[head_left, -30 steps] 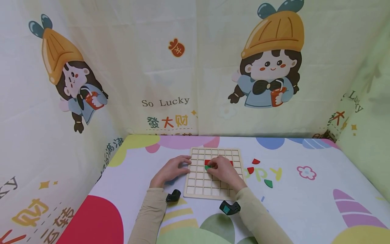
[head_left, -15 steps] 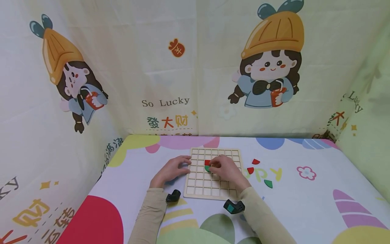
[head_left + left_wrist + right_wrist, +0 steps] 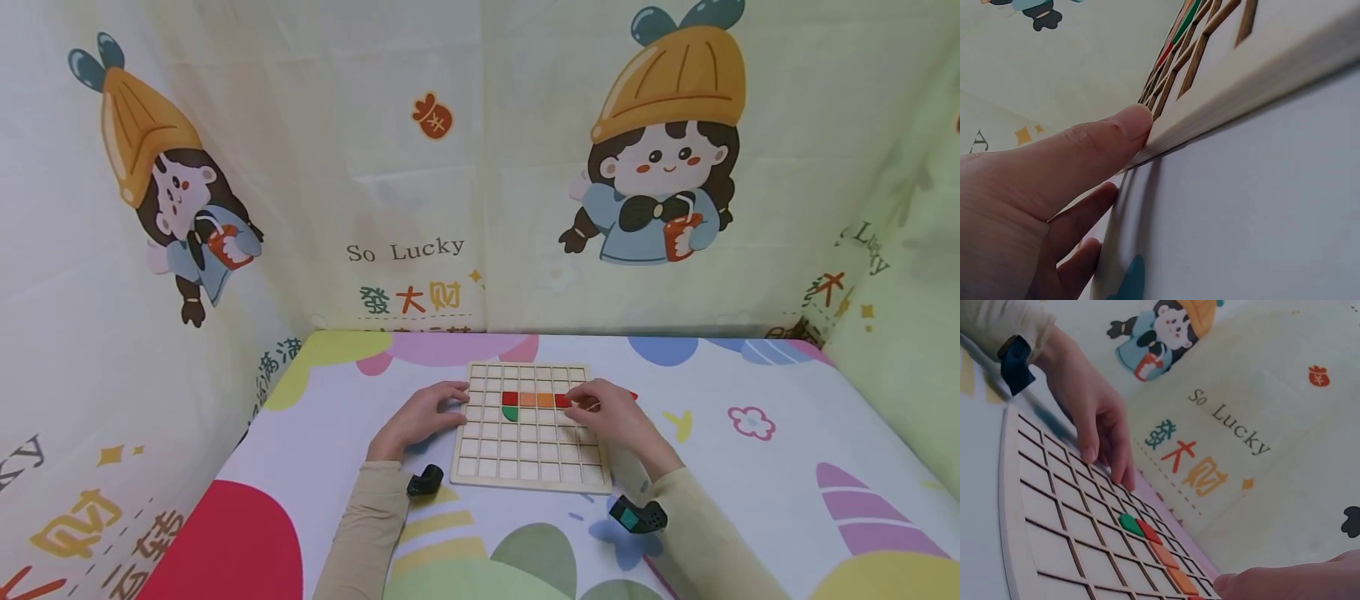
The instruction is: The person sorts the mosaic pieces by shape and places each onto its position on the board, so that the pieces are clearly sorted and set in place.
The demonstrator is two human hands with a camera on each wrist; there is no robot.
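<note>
A pale wooden grid board lies on the table. In one row sit a red tile, two orange tiles and another red tile; a rounded green piece fills the cell below the leftmost. My left hand rests against the board's left edge, its thumb touching the rim in the left wrist view. Over the board's right edge, beside the right-hand red tile, is my right hand, fingers loosely bent. I see nothing in it, though its fingertips are partly hidden in the right wrist view.
The tip of a loose red piece shows just behind my right hand, which covers that part of the table. A patterned cloth covers the tabletop. Printed curtains stand close behind and at both sides.
My right hand has moved right from the green piece to the board's right edge, uncovering the orange tiles and the right red tile. The green piece stays in its cell. My left hand keeps its place.
</note>
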